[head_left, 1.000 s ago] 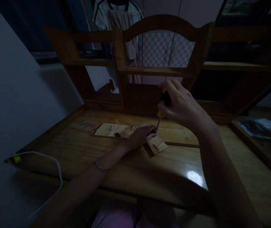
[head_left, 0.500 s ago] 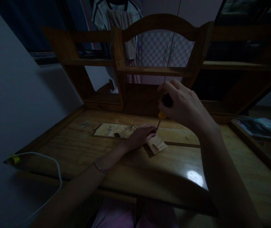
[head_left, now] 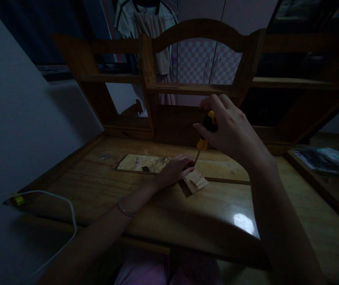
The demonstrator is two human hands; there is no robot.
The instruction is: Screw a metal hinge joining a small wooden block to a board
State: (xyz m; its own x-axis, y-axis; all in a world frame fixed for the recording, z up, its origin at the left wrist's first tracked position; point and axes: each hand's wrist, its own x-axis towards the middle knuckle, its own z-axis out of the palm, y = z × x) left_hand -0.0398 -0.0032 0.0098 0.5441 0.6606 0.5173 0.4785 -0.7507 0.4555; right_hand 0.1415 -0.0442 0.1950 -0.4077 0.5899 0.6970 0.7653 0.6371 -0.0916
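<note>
My right hand [head_left: 227, 128] is closed round the black and yellow handle of a screwdriver [head_left: 205, 130], held upright with its thin shaft pointing down. The tip meets a small light wooden block [head_left: 197, 180] lying on the wooden desk [head_left: 163, 206]. My left hand [head_left: 175, 170] rests on that block with curled fingers, right beside the screwdriver tip. A long pale wooden strip [head_left: 141, 163] lies just left of the block, behind my left hand.
A wooden hutch with shelves [head_left: 199, 89] rises at the back of the desk. A few small screws [head_left: 105, 156] lie at the far left. A white cable [head_left: 68, 209] hangs off the left edge. Papers [head_left: 326, 158] sit at the right.
My right hand has turned on the screwdriver handle, showing more of its yellow part. The left hand and the block have stayed in place.
</note>
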